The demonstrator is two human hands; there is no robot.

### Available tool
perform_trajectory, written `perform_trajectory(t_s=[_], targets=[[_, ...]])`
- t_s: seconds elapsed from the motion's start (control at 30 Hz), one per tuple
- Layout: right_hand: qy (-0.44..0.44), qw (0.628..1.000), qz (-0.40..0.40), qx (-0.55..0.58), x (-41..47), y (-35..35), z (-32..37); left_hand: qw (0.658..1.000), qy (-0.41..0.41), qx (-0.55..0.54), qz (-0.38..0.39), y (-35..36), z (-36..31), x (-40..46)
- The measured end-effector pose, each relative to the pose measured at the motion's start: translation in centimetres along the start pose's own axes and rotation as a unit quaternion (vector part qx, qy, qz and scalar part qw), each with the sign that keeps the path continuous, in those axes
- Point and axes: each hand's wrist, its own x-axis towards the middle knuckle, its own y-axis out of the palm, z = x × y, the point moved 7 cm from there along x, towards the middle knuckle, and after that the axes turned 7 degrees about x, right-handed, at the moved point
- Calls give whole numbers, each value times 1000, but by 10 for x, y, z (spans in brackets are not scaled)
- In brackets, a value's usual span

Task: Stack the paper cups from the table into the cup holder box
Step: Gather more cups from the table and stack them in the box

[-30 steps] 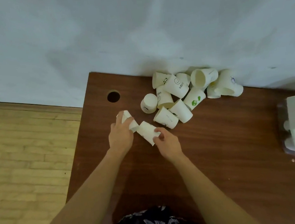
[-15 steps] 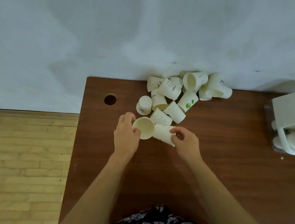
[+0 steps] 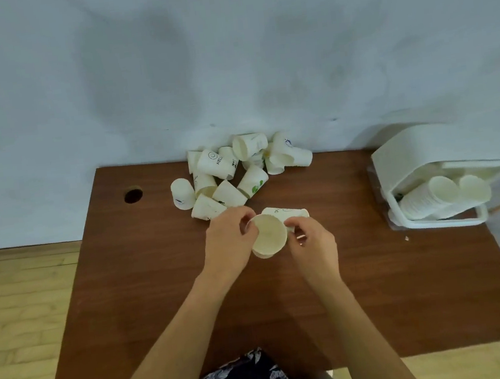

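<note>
Head view: left hand and right hand each grip a paper cup between them.

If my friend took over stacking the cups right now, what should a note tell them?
Left hand: holding a cup with its mouth facing up toward you.
Right hand: fingers on the side of a second cup, just behind the first; it is not nested yet.
Loose cups: a jumbled pile at the back of the table, by the wall.
Cup holder box: at the table's right edge, already holding two rows of stacked cups.
Left to do: nest the two cups in hand, gather the pile, and put them all in the box.
</note>
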Motion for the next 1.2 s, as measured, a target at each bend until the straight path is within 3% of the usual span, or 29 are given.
perform_trajectory(t_s=[0.3,0.67,0.87,1.2], targets=[[15,998,-60,19,-13,-154,-91,995,-73,-63,-4,81,-117,-35],[55,987,-148,16,-3,-328,-197,987,-75,-140,18,181,-274,-24],[39,983,-177,18,28,-371,-216,975,-107,-191,41,212,-317,7],[-2,985,-169,-17,85,-385,-235,955,-168,-227,92,280,-322,56]])
